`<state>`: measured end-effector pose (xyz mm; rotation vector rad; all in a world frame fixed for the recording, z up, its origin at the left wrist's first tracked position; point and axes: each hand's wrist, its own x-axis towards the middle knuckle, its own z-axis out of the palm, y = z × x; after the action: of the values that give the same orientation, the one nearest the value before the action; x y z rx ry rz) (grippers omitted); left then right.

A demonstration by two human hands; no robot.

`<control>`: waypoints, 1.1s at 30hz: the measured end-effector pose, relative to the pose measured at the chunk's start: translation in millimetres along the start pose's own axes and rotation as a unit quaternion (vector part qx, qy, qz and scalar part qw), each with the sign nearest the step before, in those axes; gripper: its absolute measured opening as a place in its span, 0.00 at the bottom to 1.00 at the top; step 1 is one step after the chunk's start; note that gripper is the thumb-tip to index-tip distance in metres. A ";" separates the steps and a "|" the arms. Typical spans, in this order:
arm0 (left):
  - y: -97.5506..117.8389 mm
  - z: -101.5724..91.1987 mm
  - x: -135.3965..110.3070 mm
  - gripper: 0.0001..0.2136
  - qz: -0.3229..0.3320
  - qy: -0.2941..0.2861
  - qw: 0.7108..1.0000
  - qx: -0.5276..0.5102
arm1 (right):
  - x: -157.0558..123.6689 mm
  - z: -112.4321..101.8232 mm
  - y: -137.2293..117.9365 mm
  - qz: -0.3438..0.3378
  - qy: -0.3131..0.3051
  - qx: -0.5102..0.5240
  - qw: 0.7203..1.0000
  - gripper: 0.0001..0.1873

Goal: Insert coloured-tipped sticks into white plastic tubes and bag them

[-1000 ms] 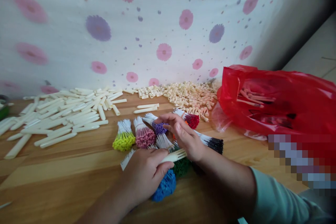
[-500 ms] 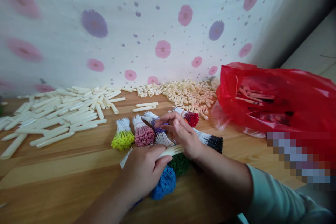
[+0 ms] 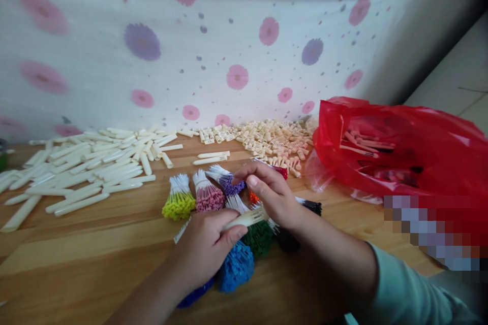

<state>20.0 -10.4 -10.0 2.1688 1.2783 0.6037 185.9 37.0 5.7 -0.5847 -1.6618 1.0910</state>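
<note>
My left hand [image 3: 208, 244] is closed round a cream pen barrel [image 3: 244, 219], whose slotted end points to the right. At that end, my right hand [image 3: 280, 198] has its palm side against or very near the slots. Its thumb and fingers are apart, with nothing visible between them. Below and around both hands lie bundles of thin pen refills with coloured ends: yellow [image 3: 178, 204], pink [image 3: 209, 197], purple [image 3: 232, 184], green [image 3: 259, 239], bright blue [image 3: 236, 268] and black [image 3: 314, 206]. Orange, red and dark blue ones are partly covered by my hands.
A heap of cream barrels [image 3: 95, 162] spreads over the left of the wooden table [image 3: 95, 259]. Small slotted parts [image 3: 274, 137] are piled at the back, near two pointed barrels [image 3: 211, 158]. On the right lies a red plastic bag [image 3: 412, 132] with pens inside. A flowered sheet [image 3: 213, 35] hangs behind.
My right hand has shifted slightly to the right and down, its thumb now farther from the fingers. The left hand still grips the barrel and has moved slightly left; the view has tilted a little.
</note>
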 end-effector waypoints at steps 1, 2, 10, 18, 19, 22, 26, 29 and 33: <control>0.3 0.1 -0.8 0.14 0.003 -0.010 1.000 -0.010 | 0.3 -0.8 -2.4 -0.007 -0.029 0.005 1.000 0.15; 0.7 0.5 -1.7 0.15 0.007 -0.020 1.000 -0.017 | 0.3 -1.1 -3.9 -0.009 -0.058 0.017 0.998 0.17; 3.8 1.4 -6.6 0.13 0.022 -0.007 1.000 0.013 | -8.3 3.7 3.6 -0.035 -0.065 0.028 0.997 0.20; 0.2 4.2 -0.5 0.14 -0.027 0.012 0.999 -0.045 | 5.8 1.1 -0.9 -0.063 -0.039 -0.132 0.988 0.17; -2.2 3.9 0.6 0.15 -0.038 0.013 0.996 -0.076 | 8.4 -2.7 -3.4 -0.073 -0.041 -0.173 0.981 0.17; -9.3 1.6 2.0 0.17 -0.079 0.025 0.976 -0.200 | 10.7 -17.0 -12.6 -0.178 -0.116 -0.309 0.927 0.16; -11.1 -0.8 -0.9 0.19 -0.111 -0.004 0.941 -0.319 | 3.5 -26.8 -21.7 -0.317 -0.271 -0.515 0.749 0.15; -7.6 -2.2 -3.3 0.19 -0.099 -0.036 0.957 -0.269 | -0.4 -22.3 -22.4 -0.250 -0.296 -0.596 0.703 0.13; -2.1 -3.8 -3.4 0.15 -0.045 0.025 0.999 0.006 | 1.0 -14.4 -21.3 -0.118 -0.323 -0.626 0.700 0.09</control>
<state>14.8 -11.7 -8.9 2.1047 1.4018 0.6186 201.5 33.2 25.7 -0.8027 -2.9487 -0.2957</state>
